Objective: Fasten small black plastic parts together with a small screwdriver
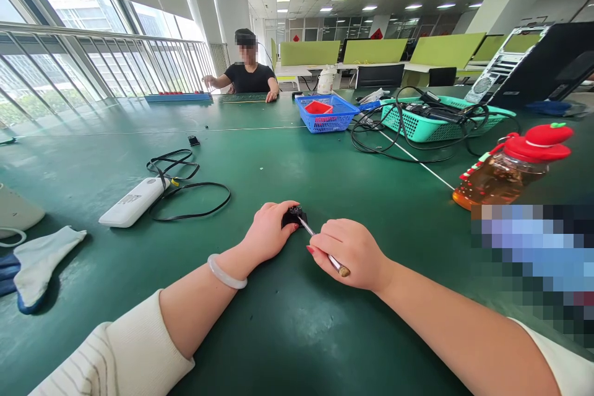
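My left hand [269, 232] is closed around a small black part [292, 216] on the green table, fingers and thumb on its left side. The fingers hide much of the part, and its kind does not show. In my right hand [350, 250] is a slim silver tool [306, 227], gripped like a pen. Its thin tip meets the top of the black part. The other end, tan and brush-like, sticks out below my fingers towards me.
Left are a white power bank [134, 203] with a black cable [192, 185], a small black piece [193, 140] and a glove [46, 260]. Farther back sit a blue basket [331, 120] and a teal basket [431, 130]. Right lies a tilted drink bottle [503, 176]. A person [250, 77] sits opposite.
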`<state>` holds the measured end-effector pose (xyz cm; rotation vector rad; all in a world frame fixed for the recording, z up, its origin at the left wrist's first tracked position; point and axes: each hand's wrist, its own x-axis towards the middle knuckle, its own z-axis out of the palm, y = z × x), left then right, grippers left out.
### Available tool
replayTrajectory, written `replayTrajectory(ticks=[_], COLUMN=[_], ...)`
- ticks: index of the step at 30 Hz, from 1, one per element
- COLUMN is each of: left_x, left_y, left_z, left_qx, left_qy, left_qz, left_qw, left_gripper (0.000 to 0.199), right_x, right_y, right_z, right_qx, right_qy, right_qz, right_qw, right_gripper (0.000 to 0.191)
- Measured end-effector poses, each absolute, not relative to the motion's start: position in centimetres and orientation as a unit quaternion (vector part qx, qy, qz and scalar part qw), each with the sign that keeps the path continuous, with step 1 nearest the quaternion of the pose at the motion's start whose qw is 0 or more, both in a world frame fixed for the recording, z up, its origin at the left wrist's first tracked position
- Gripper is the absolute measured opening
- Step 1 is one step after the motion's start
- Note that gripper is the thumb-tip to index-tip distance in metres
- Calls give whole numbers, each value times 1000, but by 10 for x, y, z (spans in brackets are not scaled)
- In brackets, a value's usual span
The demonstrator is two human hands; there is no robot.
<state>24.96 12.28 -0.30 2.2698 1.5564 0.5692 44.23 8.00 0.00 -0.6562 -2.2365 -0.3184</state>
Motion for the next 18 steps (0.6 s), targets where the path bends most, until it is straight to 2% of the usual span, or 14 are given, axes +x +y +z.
replayTrajectory(ticks=[18], left_x=[249], left_y=[123], left_z=[-4], left_qx=[796], left_qy=[546], left_qz=[203], left_qw=[163], left_gripper=[47], right_x=[444], right_y=[82], right_z=[1], right_qx=[-287], right_qy=[-865], right_qz=[-123], right_qw=[392], right_gripper=[25])
